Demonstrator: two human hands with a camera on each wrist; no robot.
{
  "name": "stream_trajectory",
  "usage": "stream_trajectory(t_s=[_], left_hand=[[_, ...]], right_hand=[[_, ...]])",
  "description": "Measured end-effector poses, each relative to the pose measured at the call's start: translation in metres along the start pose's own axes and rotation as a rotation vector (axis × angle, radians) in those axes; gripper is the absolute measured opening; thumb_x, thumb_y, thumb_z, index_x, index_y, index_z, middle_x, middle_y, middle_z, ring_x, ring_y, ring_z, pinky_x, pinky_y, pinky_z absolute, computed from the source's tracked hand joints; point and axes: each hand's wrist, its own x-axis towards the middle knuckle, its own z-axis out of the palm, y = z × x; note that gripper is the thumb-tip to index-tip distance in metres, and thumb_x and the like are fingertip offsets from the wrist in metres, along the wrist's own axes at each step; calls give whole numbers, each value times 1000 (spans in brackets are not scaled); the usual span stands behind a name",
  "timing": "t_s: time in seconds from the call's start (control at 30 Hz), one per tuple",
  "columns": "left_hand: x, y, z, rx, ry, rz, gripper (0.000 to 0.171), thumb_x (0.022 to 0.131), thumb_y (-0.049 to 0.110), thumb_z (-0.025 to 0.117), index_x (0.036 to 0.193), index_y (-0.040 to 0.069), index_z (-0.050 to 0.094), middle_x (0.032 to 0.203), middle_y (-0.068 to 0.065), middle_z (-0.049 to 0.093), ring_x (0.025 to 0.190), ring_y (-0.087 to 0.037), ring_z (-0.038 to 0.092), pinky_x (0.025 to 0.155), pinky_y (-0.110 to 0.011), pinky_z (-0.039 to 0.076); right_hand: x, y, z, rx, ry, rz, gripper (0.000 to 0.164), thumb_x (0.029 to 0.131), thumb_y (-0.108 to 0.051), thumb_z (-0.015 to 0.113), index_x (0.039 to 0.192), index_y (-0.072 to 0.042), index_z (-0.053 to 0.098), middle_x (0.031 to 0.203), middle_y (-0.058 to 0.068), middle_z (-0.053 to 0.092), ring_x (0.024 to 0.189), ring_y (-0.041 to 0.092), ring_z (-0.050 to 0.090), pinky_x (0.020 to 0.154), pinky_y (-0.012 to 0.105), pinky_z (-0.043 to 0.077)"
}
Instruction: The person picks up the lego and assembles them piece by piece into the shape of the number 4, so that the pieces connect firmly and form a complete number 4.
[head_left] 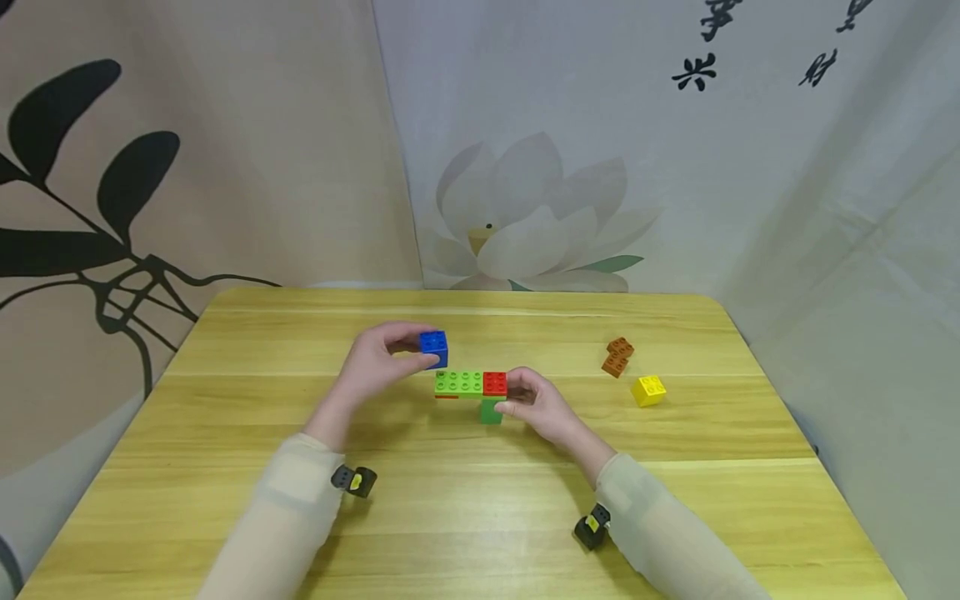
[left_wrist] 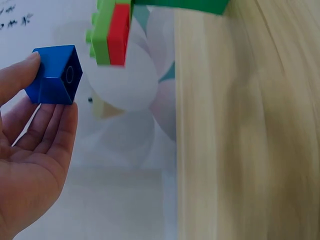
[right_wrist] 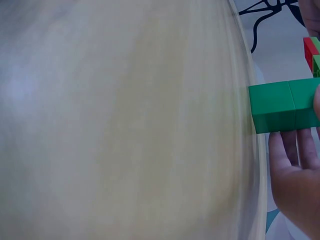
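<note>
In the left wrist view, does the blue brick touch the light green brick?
No, a visible gap separates the blue brick, in the left hand, from the light green brick.

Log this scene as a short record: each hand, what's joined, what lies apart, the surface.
Left hand: pinches a blue brick, apart from the lime brick
Right hand: holds the green bricks
Joined: lime brick beside a red brick, green bricks below
Lying apart: two brown bricks and a yellow brick, beyond the right hand
Surface: wooden table
</note>
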Motion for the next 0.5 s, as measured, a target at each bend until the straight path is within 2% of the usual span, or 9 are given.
stream_trajectory(t_s=[0.17, 0.5], left_hand=[[4, 14, 14, 9, -30, 40, 37, 85, 16, 80, 120, 6, 71, 108, -10, 71, 99, -25, 65, 90, -47, 53], [11, 28, 37, 15, -92, 84, 38, 84, 15, 81, 120, 7, 71, 109, -7, 71, 99, -22, 66, 91, -40, 54]], right_hand=[[1, 0, 0, -3, 2, 4, 33, 88, -4, 73, 117, 3, 58, 117, 14, 65, 109, 28, 59, 98, 37, 47], [1, 1, 0, 12, -6, -8, 31, 90, -4, 71, 118, 3, 58, 117, 14, 65, 109, 27, 60, 99, 40, 47]])
